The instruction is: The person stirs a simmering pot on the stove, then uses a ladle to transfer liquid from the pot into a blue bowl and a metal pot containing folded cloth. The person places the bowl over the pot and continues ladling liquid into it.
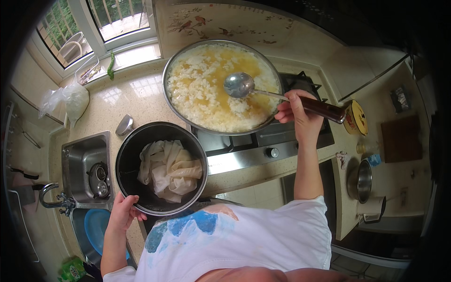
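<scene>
My right hand (299, 109) grips the dark handle of a metal ladle (239, 85), whose bowl is over a wide metal pan (165, 83) on the stove. White curds (197, 81) in yellowish liquid fill that pan nearly to its rim. With my left hand (128, 209) I hold the lower left rim of a deep dark pot (125, 162), thumb at the edge. A crumpled pale cloth (172, 169) lies inside this pot. The pot is close to my body, left of the stove's front.
A gas stove (246, 155) is under the pan. Left are a steel sink (84, 148) with a faucet (49, 190), a small metal cup (124, 125) and a plastic bag (75, 100). At right stand a yellow lidded container (356, 118) and a steel bowl (363, 181).
</scene>
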`<state>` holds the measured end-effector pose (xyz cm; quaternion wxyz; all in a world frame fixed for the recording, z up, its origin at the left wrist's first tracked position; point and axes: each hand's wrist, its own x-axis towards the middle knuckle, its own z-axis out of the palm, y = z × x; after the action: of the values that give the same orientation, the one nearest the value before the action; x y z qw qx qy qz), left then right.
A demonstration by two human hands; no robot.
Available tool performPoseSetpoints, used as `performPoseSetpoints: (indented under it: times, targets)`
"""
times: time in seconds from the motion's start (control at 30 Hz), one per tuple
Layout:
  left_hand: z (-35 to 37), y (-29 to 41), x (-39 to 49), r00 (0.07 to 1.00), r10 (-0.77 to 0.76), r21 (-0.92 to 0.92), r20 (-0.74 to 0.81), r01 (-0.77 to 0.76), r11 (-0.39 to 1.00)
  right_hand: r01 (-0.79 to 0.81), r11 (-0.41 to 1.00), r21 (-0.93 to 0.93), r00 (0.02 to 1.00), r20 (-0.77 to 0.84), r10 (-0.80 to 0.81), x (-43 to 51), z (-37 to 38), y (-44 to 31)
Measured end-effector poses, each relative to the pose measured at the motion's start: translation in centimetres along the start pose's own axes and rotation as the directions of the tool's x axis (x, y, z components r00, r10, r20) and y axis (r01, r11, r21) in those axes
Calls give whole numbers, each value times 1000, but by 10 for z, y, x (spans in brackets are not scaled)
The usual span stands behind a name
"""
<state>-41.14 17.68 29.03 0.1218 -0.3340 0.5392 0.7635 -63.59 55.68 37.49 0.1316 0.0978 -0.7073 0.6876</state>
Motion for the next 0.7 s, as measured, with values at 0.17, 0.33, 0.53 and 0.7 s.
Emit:
performPoseSetpoints:
  times: [0.17, 0.33, 0.53, 0.7]
  targets:
    - [-1, 1, 0, 1000, 3, 5, 7, -3, 1000, -3, 1000, 1, 1000, -3, 3, 0, 1, 1]
    - [-3, 0, 0, 1000, 10, -5, -8, -10, 1000, -37, 999, 12, 999, -15, 37, 0, 1, 1]
    - [-1, 4, -3, 1000, 8, 5, 4, -8, 1000, -80, 996, 48, 994, -66, 83, 1, 0, -1]
    - [2, 10, -3, 999, 23, 1, 48, -23, 1000, -75, 991, 111, 995, -52, 81, -8, -1, -13]
